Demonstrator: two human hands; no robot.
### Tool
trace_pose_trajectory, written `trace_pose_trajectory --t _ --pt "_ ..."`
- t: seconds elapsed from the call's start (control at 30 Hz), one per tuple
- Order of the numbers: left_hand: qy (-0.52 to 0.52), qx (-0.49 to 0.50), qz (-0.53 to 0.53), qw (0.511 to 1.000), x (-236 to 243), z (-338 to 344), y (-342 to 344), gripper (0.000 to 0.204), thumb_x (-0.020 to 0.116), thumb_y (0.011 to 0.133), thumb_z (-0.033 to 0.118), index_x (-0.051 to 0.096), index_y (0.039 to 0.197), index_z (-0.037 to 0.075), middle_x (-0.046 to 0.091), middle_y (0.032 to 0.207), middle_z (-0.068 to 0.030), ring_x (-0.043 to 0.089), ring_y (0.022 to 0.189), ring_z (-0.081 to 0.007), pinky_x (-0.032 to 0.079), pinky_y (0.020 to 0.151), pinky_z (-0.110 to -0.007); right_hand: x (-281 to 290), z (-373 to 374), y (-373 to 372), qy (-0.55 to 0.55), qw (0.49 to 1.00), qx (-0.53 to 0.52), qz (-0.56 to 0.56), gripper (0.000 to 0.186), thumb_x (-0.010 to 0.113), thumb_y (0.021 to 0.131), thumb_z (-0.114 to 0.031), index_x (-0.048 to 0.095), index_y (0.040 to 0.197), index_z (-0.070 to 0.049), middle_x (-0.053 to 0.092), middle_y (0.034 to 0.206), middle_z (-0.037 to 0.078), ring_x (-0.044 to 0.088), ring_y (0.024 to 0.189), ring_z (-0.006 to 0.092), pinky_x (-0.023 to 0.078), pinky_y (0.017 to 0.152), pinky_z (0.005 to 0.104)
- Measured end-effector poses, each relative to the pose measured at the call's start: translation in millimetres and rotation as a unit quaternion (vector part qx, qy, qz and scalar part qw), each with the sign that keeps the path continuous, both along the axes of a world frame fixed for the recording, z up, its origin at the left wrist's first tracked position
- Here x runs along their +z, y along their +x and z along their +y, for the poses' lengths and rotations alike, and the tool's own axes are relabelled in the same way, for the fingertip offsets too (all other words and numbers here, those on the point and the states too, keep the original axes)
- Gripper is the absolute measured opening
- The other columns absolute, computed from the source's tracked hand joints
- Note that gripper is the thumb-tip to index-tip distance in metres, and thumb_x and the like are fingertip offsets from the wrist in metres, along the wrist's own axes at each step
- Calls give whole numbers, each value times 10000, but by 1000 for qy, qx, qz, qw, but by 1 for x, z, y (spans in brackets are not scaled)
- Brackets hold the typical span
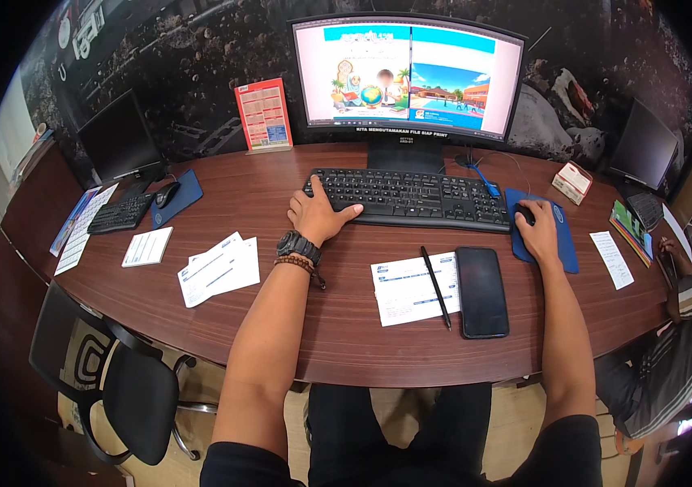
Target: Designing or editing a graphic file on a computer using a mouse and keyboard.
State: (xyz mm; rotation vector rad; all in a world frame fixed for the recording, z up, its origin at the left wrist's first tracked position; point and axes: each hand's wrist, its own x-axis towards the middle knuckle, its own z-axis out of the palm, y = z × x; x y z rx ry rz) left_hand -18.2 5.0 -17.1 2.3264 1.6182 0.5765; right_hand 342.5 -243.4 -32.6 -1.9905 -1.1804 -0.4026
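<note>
My left hand (319, 213) rests on the left end of a black keyboard (411, 195), thumb and fingers apart. A dark watch and a beaded bracelet circle that wrist. At the right, my right hand (537, 234) is wrapped over a black mouse (526, 214) on a blue mouse pad (565, 235). Behind the keyboard stands a wide monitor (459, 89) with a colourful two-page layout on its screen. In front of the keyboard lie a printed form (403, 294), a black pen (435, 286) across it, and a dark phone (482, 292).
Loose papers (221, 269) and a stack of slips (147, 247) lie left on the brown desk (346, 341). A red desk calendar (264, 115) and small card box (571, 183) stand farther back. An office chair (139, 398) is at left; another person (679, 357) sits at far right.
</note>
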Motion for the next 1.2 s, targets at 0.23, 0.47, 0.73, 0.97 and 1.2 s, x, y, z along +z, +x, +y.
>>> trace_pose_trajectory --t 0.23,0.47,0.73,0.97,1.2 --pt "-18 -4 -10 1000 1 -1 1 1215 743 707 723 205 1549 31 346 1436 -356 311 1373 -484 268 1121 -573 1 -1 2 -12 1000 -12 4 337 676 852 -217 689 1142 -45 585 1203 181 587 1127 367 463 978 418" --pt "-15 -9 -15 1000 -1 -1 0 1207 734 711 728 229 1533 2 334 1442 -364 314 1365 -482 262 1121 -570 1 0 0 -5 1000 10 14 356 696 849 -223 680 1157 -46 581 1218 185 582 1137 370 459 985 419" --pt "-7 -5 0 1000 -3 0 -1 1209 708 715 753 236 1529 -5 334 1440 -365 317 1360 -481 263 1115 -578 1 1 0 -1 1000 17 10 358 686 834 -198 677 1155 -39 577 1199 190 581 1129 370 459 986 418" --pt "14 2 3 1000 -4 0 1 1234 724 699 755 246 1524 -29 384 1393 -345 375 1311 -491 328 1085 -553 3 -1 -1 7 999 28 15 356 693 834 -197 680 1149 -33 577 1181 192 581 1114 367 459 979 418" --pt "-15 -8 -8 1000 -2 -1 0 1198 718 722 737 241 1522 -16 319 1448 -375 296 1372 -492 247 1122 -588 3 0 -1 4 1000 29 9 354 697 835 -202 682 1146 -34 579 1173 189 581 1112 364 458 980 416"
